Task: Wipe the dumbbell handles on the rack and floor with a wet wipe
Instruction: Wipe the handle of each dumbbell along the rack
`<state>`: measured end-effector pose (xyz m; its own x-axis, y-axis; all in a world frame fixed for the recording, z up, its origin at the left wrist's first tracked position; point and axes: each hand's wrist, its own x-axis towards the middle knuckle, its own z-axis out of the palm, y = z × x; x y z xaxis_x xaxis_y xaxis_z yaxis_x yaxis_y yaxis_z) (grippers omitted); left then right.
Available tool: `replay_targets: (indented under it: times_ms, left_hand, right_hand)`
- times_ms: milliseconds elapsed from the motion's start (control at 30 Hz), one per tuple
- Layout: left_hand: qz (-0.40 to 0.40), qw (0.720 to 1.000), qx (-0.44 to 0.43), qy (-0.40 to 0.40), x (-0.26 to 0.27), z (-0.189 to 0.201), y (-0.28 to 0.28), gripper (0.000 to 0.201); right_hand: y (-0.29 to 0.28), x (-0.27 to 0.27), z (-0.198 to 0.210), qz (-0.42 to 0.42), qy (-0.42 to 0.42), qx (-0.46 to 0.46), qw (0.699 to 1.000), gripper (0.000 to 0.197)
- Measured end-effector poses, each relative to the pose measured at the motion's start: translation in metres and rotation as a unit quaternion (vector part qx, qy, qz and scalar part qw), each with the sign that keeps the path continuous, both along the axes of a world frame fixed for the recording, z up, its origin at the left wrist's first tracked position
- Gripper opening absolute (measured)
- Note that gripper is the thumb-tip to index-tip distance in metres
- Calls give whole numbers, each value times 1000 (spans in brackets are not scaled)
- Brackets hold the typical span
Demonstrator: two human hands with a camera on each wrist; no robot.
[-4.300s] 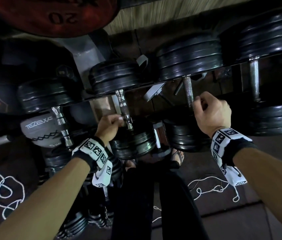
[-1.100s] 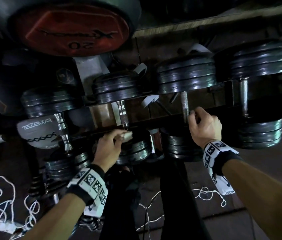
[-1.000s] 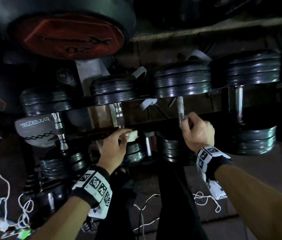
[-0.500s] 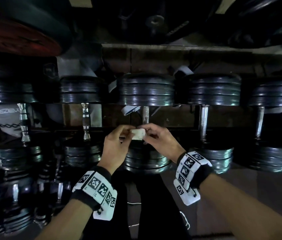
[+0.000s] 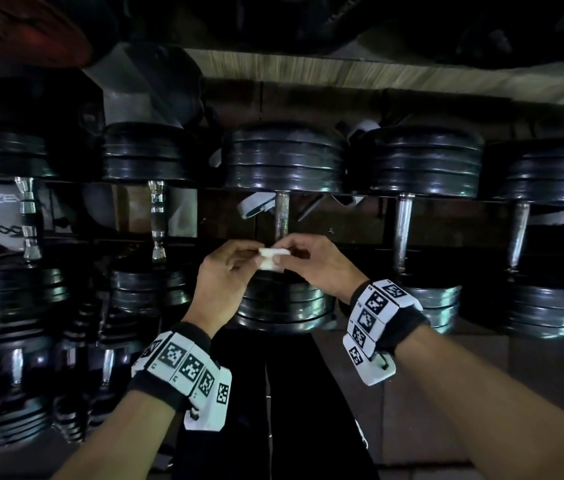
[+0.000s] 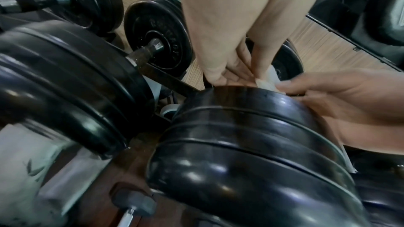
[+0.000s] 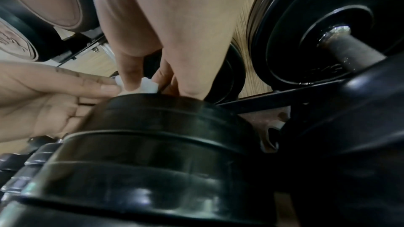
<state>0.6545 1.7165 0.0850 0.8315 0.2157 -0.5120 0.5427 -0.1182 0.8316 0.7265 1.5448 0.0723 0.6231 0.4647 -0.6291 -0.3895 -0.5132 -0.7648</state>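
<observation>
A small folded white wet wipe (image 5: 272, 258) is pinched between my left hand (image 5: 228, 271) and my right hand (image 5: 308, 259), which meet in front of the middle dumbbell's steel handle (image 5: 281, 213). In the wrist views the wipe (image 6: 265, 83) (image 7: 146, 87) shows just above that dumbbell's near black plates (image 6: 251, 127) (image 7: 166, 127). The lower part of this handle is hidden behind my hands. More dumbbells lie along the rack, with handles to the left (image 5: 156, 220) and to the right (image 5: 401, 230).
Further dumbbells (image 5: 519, 233) fill the rack (image 5: 446, 220) on both sides. Smaller dumbbells (image 5: 17, 368) stand on the floor at lower left. A red weight plate (image 5: 20, 26) hangs at upper left. My dark trouser legs (image 5: 273, 410) are below my hands.
My left hand left the dumbbell handle to the left, carrying the wipe rightward. My right hand let go of the middle handle and now pinches the wipe too. The view shifted right.
</observation>
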Motion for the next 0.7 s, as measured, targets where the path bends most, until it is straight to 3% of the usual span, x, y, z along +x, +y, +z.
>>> replay_targets:
  times_ms: [100,200,300,367,400,467,567,700]
  left_hand:
    - [-20,999,45,-4,1,-10,13,19]
    - [-67,978,195,-8,-2,-28,53,25]
    - [-168,901,400,9,-13,-46,97,19]
    - [-216,850,480,7,-20,-55,117,16]
    - [-240,834,497,0,-22,-59,122,25]
    - [-245,828,504,-24,-24,-61,125,35]
    - [-192,846,495,-44,-25,-58,120,28]
    - [-165,857,485,-54,-25,-55,119,24]
  right_hand:
    - [-10,3,-12,-9,-2,-6,1000,12]
    - [-28,9,-27,-25,-53,-107,993,16]
    - [-34,15,-42,22,-73,-214,974,19]
    - [-27,22,-52,55,-68,-228,970,20]
    - [-21,25,-58,75,-69,-226,969,20]
    - [-7,27,-66,117,-84,-228,963,19]
    - [8,24,-73,166,-98,-236,952,24]
    - [2,26,-57,185,-103,-216,953,14]
